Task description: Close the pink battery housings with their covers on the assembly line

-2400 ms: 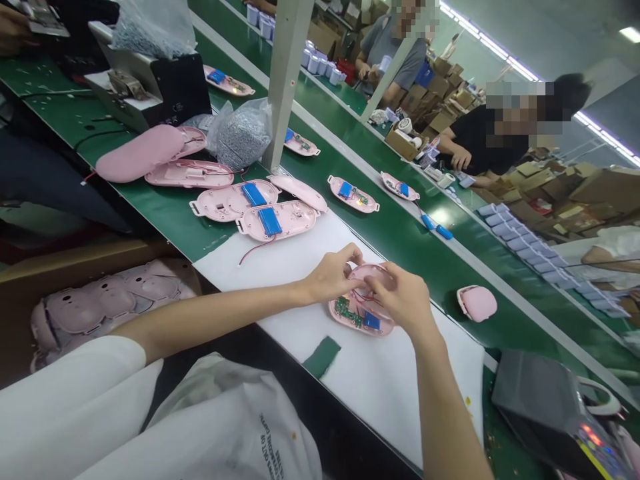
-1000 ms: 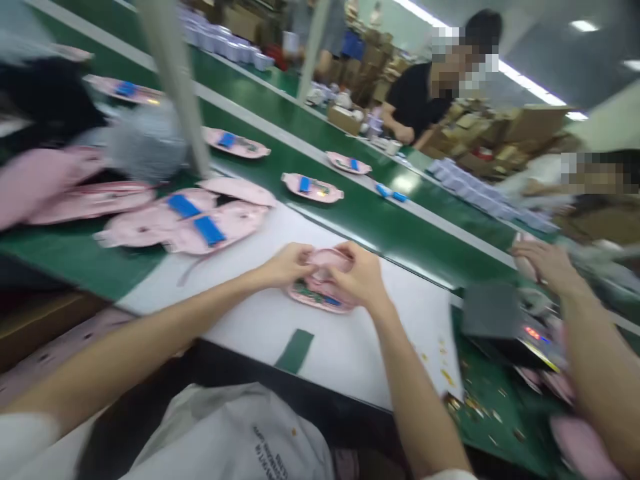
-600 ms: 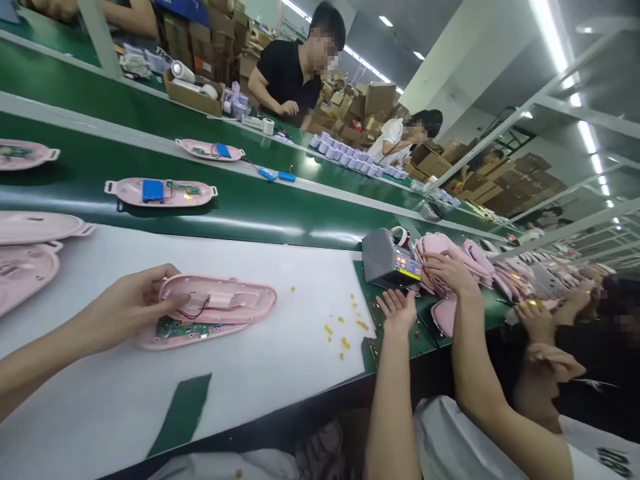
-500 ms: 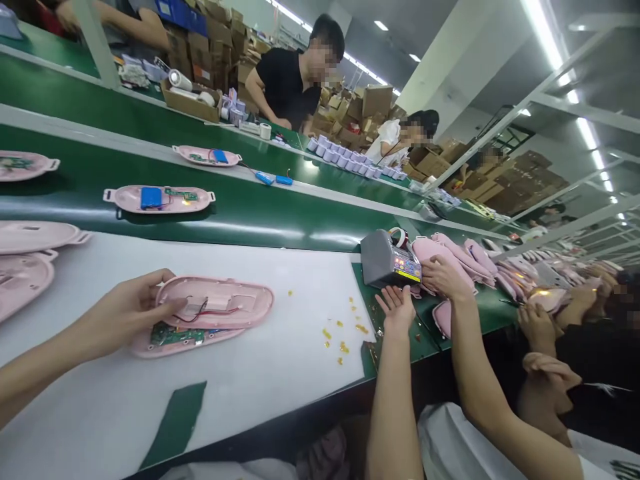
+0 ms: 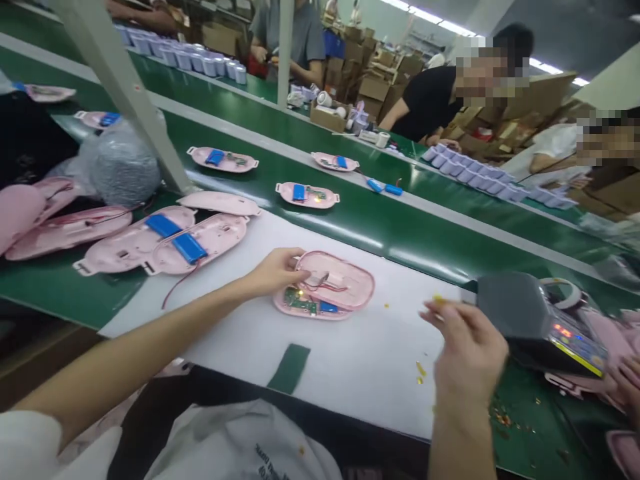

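Note:
My left hand [image 5: 280,272] is closed on the left end of a pink plastic shell half [image 5: 353,275] with thin red wires inside. This half is held tilted over a second pink half [image 5: 345,316], which carries a green circuit board [image 5: 299,301] with a lit spot and a blue battery [image 5: 329,307]. My right hand [image 5: 467,343], slightly blurred, is raised over the right of the white sheet. Its thumb and fingers pinch a small piece of yellow tape [image 5: 439,299]. Right beside it stands a grey tape dispenser [image 5: 517,313] with a red lit display.
More pink shells [image 5: 215,243], some with blue batteries, lie at the left. Several shells [image 5: 307,195] sit on the green belt [image 5: 400,233] behind. Yellow scraps [image 5: 420,370] dot the white sheet [image 5: 360,373]. A co-worker's hand [image 5: 625,380] is at the right edge. A post [image 5: 135,100] rises at left.
My right hand has come away from the dispenser, from open palm to a pinch with yellow tape in it. My left hand still holds the shell half. The view has swung left.

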Demonstrator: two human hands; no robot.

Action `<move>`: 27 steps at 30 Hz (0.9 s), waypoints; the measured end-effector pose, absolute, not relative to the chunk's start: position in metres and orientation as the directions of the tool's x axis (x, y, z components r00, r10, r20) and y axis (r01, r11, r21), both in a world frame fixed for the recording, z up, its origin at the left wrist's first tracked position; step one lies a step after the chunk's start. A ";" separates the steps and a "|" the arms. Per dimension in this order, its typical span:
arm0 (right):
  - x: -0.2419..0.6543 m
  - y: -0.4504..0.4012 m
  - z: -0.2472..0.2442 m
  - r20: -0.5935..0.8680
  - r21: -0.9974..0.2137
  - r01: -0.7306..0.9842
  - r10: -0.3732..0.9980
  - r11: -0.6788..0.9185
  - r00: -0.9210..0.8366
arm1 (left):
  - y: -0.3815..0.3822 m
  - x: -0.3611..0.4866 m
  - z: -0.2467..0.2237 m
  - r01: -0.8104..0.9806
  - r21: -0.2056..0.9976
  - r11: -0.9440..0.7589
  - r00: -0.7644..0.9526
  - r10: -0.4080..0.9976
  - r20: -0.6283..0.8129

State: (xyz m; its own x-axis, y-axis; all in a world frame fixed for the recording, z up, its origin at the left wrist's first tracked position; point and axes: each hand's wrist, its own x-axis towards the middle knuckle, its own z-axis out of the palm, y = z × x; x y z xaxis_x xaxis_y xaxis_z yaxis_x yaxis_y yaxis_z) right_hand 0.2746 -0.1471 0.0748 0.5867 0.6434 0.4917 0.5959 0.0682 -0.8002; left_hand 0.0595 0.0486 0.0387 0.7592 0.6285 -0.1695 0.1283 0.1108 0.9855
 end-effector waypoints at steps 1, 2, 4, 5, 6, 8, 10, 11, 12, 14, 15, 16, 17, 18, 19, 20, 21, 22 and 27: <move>0.259 -0.128 0.078 0.504 -0.787 0.604 0.697 0.127 0.510 | 0.048 0.058 0.036 0.102 0.987 0.127 0.764 0.625 -0.160; 0.245 -0.108 0.081 0.507 -0.758 0.628 0.766 0.178 0.395 | 0.048 0.057 0.034 0.077 0.987 0.138 0.768 0.623 -0.147; 0.226 -0.069 0.082 0.480 -0.659 0.718 0.859 0.222 0.176 | 0.045 0.056 0.030 0.022 0.990 0.138 0.767 0.633 -0.105; 0.221 -0.053 0.079 0.444 -0.606 0.764 0.891 0.223 0.092 | 0.044 0.055 0.028 -0.009 0.992 0.130 0.754 0.653 -0.079; 0.218 -0.040 0.075 0.410 -0.558 0.800 0.911 0.220 0.035 | 0.043 0.054 0.026 -0.037 0.992 0.122 0.734 0.677 -0.056; 0.217 -0.026 0.064 0.360 -0.495 0.842 0.933 0.212 -0.023 | 0.041 0.054 0.022 -0.073 0.991 0.108 0.688 0.725 -0.028; 0.218 -0.024 0.056 0.365 -0.457 0.865 0.931 0.206 -0.029 | 0.041 0.054 0.019 -0.084 0.990 0.111 0.653 0.757 -0.029; 0.219 -0.026 0.054 0.377 -0.443 0.872 0.926 0.206 -0.028 | 0.041 0.054 0.017 -0.085 0.989 0.118 0.644 0.764 -0.035; 0.219 -0.027 0.053 0.388 -0.432 0.878 0.921 0.207 -0.026 | 0.041 0.054 0.016 -0.086 0.988 0.124 0.638 0.769 -0.041; 0.217 -0.031 0.054 0.386 -0.418 0.884 0.922 0.209 -0.036 | 0.040 0.054 0.015 -0.090 0.986 0.141 0.637 0.769 -0.052; 0.215 -0.032 0.056 0.378 -0.420 0.883 0.925 0.209 -0.039 | 0.040 0.054 0.015 -0.091 0.985 0.146 0.639 0.767 -0.054; 0.214 -0.032 0.058 0.372 -0.430 0.879 0.928 0.207 -0.037 | 0.040 0.054 0.015 -0.090 0.986 0.144 0.641 0.765 -0.053; 0.213 -0.032 0.060 0.368 -0.442 0.874 0.929 0.202 -0.029 | 0.040 0.054 0.015 -0.090 0.986 0.138 0.641 0.766 -0.049; 0.212 -0.031 0.061 0.367 -0.452 0.870 0.930 0.195 -0.018 | 0.040 0.054 0.015 -0.092 0.987 0.132 0.642 0.765 -0.043; 0.212 -0.030 0.062 0.365 -0.456 0.870 0.931 0.188 -0.010 | 0.040 0.054 0.015 -0.095 0.987 0.128 0.644 0.764 -0.037; 0.212 -0.029 0.063 0.361 -0.452 0.874 0.933 0.180 -0.005 | 0.040 0.054 0.015 -0.100 0.987 0.127 0.648 0.761 -0.032; 0.213 -0.029 0.062 0.351 -0.439 0.882 0.936 0.172 -0.008 | 0.040 0.054 0.015 -0.107 0.986 0.130 0.654 0.756 -0.029; 0.214 -0.028 0.062 0.340 -0.423 0.891 0.940 0.166 -0.014 | 0.040 0.054 0.015 -0.114 0.984 0.135 0.660 0.750 -0.027; 0.216 -0.024 0.058 0.334 -0.365 0.915 0.941 0.175 -0.047 | 0.040 0.055 0.013 -0.132 0.986 0.102 0.661 0.750 0.011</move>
